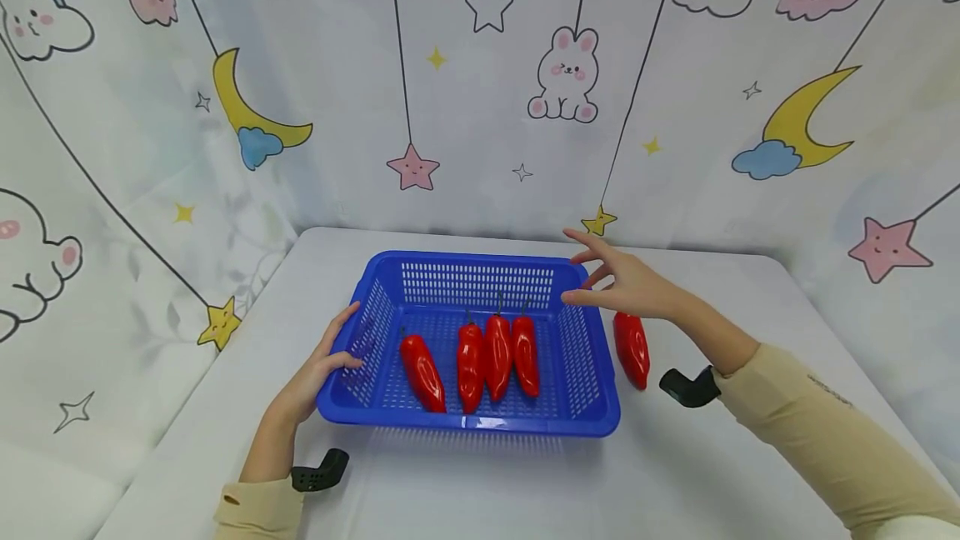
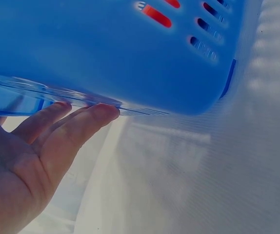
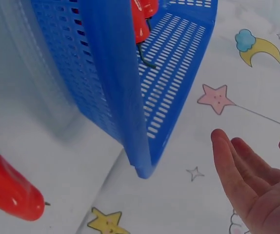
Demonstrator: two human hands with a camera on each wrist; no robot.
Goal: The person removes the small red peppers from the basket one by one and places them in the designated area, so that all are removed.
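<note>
A blue plastic basket (image 1: 468, 425) with slotted walls holds several red chili peppers (image 1: 423, 373) with dark stems. My left hand (image 1: 318, 369) grips the basket's left rim, and its fingers show against the blue plastic in the left wrist view. Over the basket's right back corner is my right hand (image 1: 626, 282), fingers spread and nothing in them. In the right wrist view that hand stands apart from the basket rim (image 3: 118, 83). Another red chili pepper (image 1: 632, 350) lies outside the basket, on the table just right of it and below my right hand.
The white table (image 1: 697, 457) extends around the basket. A pale curtain (image 1: 480, 98) printed with stars, moons and rabbits rises behind the table and along both sides. A dark wrist camera (image 1: 320, 471) sits at my left cuff, another (image 1: 688, 387) at the right.
</note>
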